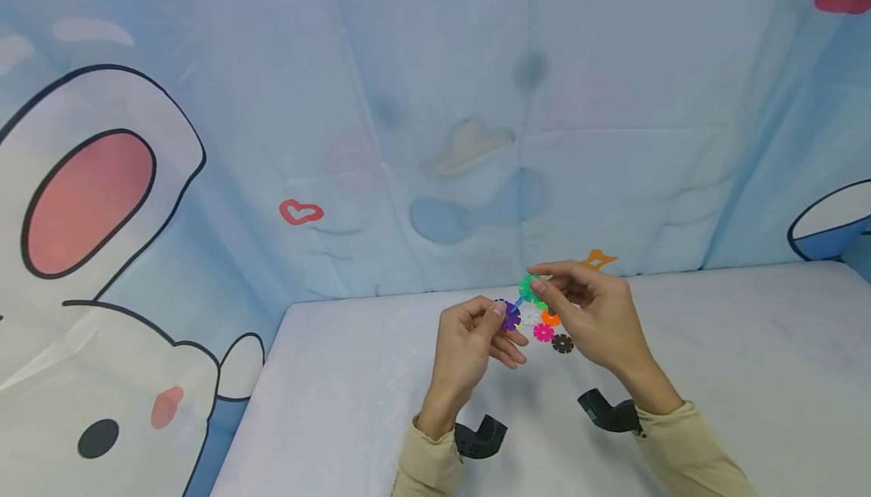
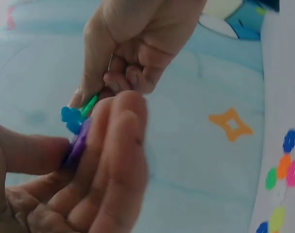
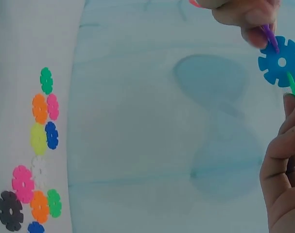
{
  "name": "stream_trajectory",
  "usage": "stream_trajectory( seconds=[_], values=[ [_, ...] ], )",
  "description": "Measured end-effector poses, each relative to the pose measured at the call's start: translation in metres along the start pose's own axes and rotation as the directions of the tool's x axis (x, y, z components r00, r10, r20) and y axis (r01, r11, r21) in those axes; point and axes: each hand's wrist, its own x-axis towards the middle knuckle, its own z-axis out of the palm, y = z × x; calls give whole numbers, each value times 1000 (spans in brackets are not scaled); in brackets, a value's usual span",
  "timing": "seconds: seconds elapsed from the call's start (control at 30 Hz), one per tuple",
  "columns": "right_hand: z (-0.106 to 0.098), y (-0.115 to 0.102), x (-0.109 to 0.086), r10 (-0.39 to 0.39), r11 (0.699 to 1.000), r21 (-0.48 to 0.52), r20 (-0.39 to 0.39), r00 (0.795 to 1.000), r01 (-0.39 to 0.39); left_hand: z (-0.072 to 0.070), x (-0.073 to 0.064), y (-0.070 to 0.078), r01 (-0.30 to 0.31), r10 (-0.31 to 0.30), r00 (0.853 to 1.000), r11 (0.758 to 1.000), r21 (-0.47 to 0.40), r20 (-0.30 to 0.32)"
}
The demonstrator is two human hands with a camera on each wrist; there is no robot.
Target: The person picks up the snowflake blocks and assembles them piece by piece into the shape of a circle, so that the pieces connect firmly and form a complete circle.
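My left hand pinches a purple notched snowflake disc between thumb and fingers. Opposite it, my right hand pinches a green snowflake disc. Between the two sits a blue snowflake disc, seen face-on in the right wrist view with a round hole in its middle. Purple meets its upper edge and green its lower edge, so the three form a short chain held above the table. In the left wrist view the fingers hide most of the purple disc.
Several loose snowflake discs lie on the white table beyond the hands, among them a black disc, a pink disc and a yellow disc. A printed blue cloth hangs behind the table's far edge.
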Motion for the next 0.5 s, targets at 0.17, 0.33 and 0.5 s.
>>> stream_trajectory(
  seconds=[0.17,0.33,0.5],
  values=[
    [3,2,0,62,998,25,-16,998,-61,-1,1,1,-17,21,1000,985,173,-20],
    [7,7,-2,73,997,24,-16,997,-73,-2,1,-1,-27,32,999,977,212,-19],
    [12,11,-3,64,998,-16,0,998,-64,-5,1,-2,-13,7,998,995,100,66]
  ],
)
